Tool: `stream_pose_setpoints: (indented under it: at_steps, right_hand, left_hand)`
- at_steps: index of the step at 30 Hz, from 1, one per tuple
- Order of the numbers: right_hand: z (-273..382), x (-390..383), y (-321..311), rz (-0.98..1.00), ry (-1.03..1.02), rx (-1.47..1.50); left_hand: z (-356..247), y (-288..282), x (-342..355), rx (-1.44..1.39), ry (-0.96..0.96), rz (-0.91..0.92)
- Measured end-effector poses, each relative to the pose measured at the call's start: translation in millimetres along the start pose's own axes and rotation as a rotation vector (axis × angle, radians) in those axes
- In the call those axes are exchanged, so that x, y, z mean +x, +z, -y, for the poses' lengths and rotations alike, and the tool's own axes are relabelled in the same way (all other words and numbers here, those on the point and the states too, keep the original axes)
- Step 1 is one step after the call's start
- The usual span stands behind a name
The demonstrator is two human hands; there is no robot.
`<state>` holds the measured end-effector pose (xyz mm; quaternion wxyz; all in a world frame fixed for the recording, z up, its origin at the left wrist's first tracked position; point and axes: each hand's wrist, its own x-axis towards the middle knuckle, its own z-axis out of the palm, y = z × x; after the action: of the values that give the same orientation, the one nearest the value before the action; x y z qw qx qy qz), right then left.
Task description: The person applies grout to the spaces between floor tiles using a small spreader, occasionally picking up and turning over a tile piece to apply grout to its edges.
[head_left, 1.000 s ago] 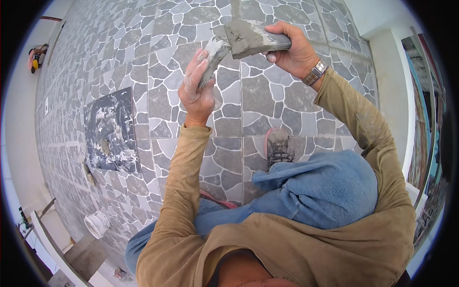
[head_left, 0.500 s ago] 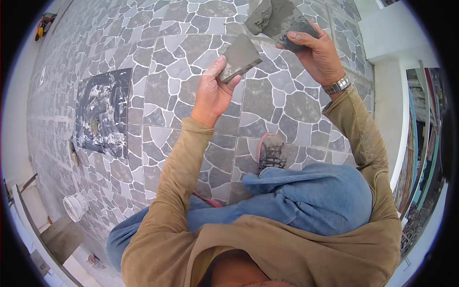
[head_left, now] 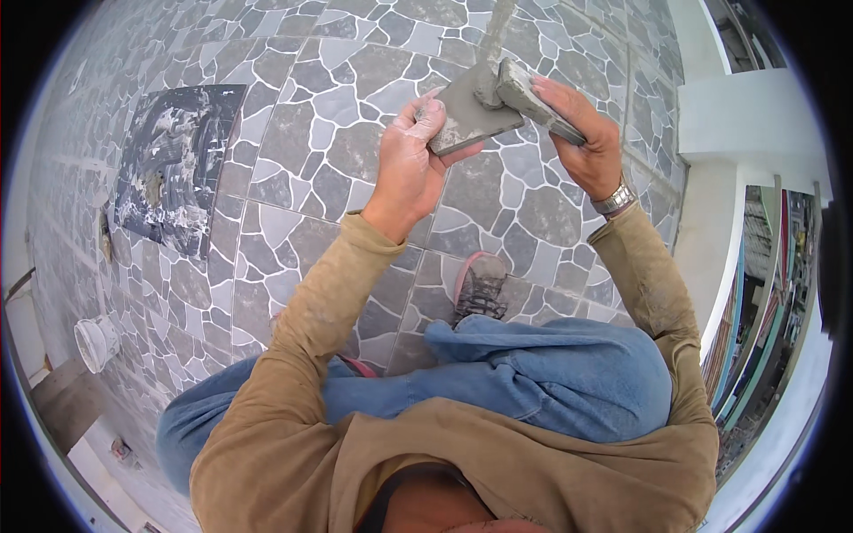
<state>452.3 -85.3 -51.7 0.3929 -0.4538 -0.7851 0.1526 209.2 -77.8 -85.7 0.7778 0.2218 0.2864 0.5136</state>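
My left hand [head_left: 410, 169] grips a flat grey rectangular pad [head_left: 458, 124] by its near left edge, thumb on top. A second grey pad [head_left: 544, 108] is in my right hand [head_left: 591, 138], tilted up on its edge and slanting down to the right. Between the two lies a lump of wet grey mortar [head_left: 487, 87], touching the left pad's surface and the right pad's end. Both pads are held above the stone-patterned floor [head_left: 355, 155]. Whitish residue coats the fingers of my left hand, and a metal watch [head_left: 615, 200] circles my right wrist.
A dark board [head_left: 178, 169] smeared with white lies on the floor at left, with a small long tool [head_left: 106, 235] beside it. Farther down stands a white bucket [head_left: 96, 343]. My shoe [head_left: 482, 286] rests below my hands. A white wall [head_left: 755, 115] runs along the right.
My right hand has come down and turned its pad from lying flat to steeply tilted, bringing it against the left pad. Mortar now sits at the left pad's far corner. The view has shifted slightly.
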Motion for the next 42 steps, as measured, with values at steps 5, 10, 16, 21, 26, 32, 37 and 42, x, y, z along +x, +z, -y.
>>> stream_pose_setpoints:
  at_steps: [5, 10, 16, 21, 26, 32, 37, 42]
  right_hand:
    - [-26.7, -13.8, -11.0, 0.002, 0.322, 0.023]
    - [11.7, -8.5, 4.8, -0.330, 0.681, 0.772]
    - [4.3, -36.9, 22.1, -0.065, 0.553, 0.186]
    - [-71.3, -79.5, 11.6, 0.089, 0.928, 0.184]
    - [-74.5, -53.5, -43.6, -0.558, 0.989, 1.085]
    - [-8.0, -15.6, -39.0, 0.205, 0.588, 0.173]
    - [5.2, -9.3, 2.0, 0.407, -0.121, -0.140]
    - [9.3, -3.3, 22.4, 0.465, -0.204, -0.170]
  left_hand:
    - [0.2, -9.4, 9.0, -0.012, 0.009, 0.021]
    - [19.7, 1.8, 8.2, -0.226, -0.198, -0.099]
    - [29.0, 5.0, 2.7, -0.170, -0.175, -0.073]
    - [26.3, -6.9, 3.4, -0.069, -0.158, -0.068]
    - [31.7, -98.8, 24.7, 0.176, -0.249, -0.083]
    - [28.4, -103.6, 36.3, 0.447, -0.327, -0.031]
    - [22.6, -99.4, 43.2, 0.483, -0.321, 0.029]
    - [26.7, -98.7, 41.3, 0.444, -0.306, 0.065]
